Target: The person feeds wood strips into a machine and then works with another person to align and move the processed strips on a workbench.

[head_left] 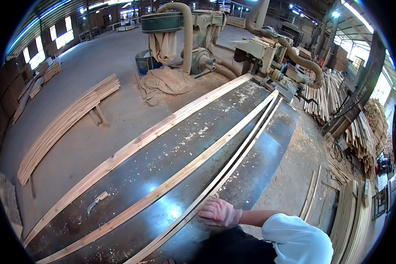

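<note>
At the far left, a stack of boards (70, 125) is seen propped just off the floor, well apart from the table (163, 149). Along the table's left side a long board (136, 143) is laid. A hooked knife (102, 197) with a pale handle is left lying in the open between it and a middle board (163, 189), and chips are strewn all about. Beyond the table, the floor is taken up by a green dust collector (162, 22), a blue bin (144, 64) and a heaped, sawdust-covered cloth (167, 81). At the bottom edge, only a sliver of the left hand (169, 261) is shown; its grip cannot be told. To the right run two narrow strips (185, 220), set close together, and here they are touched by the right hand (220, 212), fingers half curled; whether they are gripped cannot be told. At the table's far end the way is blocked by a machine (268, 53). Farther right, a post (358, 88) is flanked by bundled sticks (328, 97), with stacked planks (350, 220) seen below.
</note>
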`<action>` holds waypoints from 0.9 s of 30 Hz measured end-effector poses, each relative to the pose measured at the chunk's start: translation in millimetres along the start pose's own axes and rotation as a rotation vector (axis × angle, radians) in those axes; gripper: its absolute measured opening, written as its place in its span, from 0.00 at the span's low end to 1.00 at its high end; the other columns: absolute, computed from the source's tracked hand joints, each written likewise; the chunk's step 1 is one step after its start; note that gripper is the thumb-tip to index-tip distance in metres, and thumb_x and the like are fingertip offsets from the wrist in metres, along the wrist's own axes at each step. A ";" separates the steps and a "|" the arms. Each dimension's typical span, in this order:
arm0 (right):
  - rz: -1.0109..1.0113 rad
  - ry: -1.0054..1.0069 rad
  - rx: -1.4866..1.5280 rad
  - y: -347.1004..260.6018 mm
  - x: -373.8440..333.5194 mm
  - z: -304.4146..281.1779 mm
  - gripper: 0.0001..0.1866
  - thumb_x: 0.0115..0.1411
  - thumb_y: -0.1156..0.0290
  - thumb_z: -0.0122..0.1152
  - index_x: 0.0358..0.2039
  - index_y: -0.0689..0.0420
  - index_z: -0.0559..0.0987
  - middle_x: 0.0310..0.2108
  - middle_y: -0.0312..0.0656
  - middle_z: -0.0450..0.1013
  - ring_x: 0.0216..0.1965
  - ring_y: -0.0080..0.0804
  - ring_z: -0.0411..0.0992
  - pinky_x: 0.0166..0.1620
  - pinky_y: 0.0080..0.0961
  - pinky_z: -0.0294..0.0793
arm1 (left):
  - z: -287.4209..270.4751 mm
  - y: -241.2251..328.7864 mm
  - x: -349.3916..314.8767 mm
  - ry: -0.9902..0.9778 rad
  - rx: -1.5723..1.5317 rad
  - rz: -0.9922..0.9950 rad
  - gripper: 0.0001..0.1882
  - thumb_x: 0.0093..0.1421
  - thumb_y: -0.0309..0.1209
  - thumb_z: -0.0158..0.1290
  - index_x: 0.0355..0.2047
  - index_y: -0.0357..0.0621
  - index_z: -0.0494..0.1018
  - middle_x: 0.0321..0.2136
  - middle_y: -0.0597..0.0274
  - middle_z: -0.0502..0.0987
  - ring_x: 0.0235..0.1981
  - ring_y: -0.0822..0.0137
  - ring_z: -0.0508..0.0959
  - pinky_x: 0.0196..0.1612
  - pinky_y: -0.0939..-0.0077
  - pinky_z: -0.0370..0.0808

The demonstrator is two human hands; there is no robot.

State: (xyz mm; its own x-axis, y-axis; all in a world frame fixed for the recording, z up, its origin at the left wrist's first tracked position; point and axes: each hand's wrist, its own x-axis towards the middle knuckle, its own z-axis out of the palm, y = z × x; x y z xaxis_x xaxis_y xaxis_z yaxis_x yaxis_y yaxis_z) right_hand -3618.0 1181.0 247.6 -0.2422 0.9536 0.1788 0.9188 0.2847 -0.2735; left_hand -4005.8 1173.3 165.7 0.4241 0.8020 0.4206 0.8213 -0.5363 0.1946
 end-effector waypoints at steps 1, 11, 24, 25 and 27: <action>0.005 -0.001 -0.007 -2.8 -21.2 4.8 0.26 0.59 0.52 0.62 0.54 0.51 0.75 0.52 0.45 0.72 0.55 0.44 0.71 0.61 0.45 0.69 | 2.5 0.7 -0.3 -0.014 0.003 -0.004 0.31 0.55 0.56 0.60 0.51 0.50 0.78 0.50 0.53 0.77 0.53 0.47 0.75 0.62 0.41 0.66; 0.259 0.051 -0.120 35.6 -40.4 -11.5 0.35 0.51 0.51 0.68 0.57 0.52 0.72 0.53 0.45 0.72 0.57 0.45 0.69 0.63 0.44 0.66 | -5.4 7.7 -2.4 -0.032 0.051 -0.096 0.31 0.57 0.55 0.59 0.54 0.50 0.77 0.51 0.52 0.78 0.55 0.45 0.75 0.62 0.42 0.66; 0.230 -0.515 0.043 66.9 119.7 -17.9 0.29 0.66 0.39 0.48 0.50 0.49 0.81 0.41 0.49 0.80 0.47 0.49 0.77 0.51 0.44 0.74 | -11.4 12.9 -2.4 -0.147 0.082 -0.256 0.34 0.45 0.50 0.67 0.50 0.49 0.75 0.50 0.57 0.74 0.54 0.53 0.72 0.64 0.48 0.63; 0.236 -0.402 0.129 73.1 101.5 -14.4 0.28 0.66 0.41 0.48 0.47 0.50 0.83 0.41 0.49 0.81 0.45 0.51 0.78 0.50 0.44 0.75 | -12.5 12.4 9.5 -0.151 -0.004 -0.234 0.32 0.47 0.51 0.65 0.50 0.49 0.75 0.50 0.57 0.75 0.54 0.53 0.73 0.63 0.49 0.64; 0.287 -0.373 0.186 51.1 105.6 -13.1 0.26 0.66 0.42 0.49 0.42 0.52 0.84 0.38 0.50 0.80 0.43 0.53 0.78 0.47 0.46 0.75 | -22.7 4.7 17.0 -0.160 -0.081 -0.258 0.31 0.50 0.50 0.64 0.51 0.49 0.75 0.52 0.56 0.74 0.56 0.52 0.72 0.64 0.49 0.65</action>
State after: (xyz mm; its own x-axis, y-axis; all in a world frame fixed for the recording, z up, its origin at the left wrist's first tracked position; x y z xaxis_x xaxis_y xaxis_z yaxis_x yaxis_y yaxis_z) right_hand -3592.5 1295.0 264.9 -0.1143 0.9564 -0.2689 0.9018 -0.0137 -0.4320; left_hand -4003.4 1178.5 193.9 0.2653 0.9422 0.2044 0.8792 -0.3235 0.3499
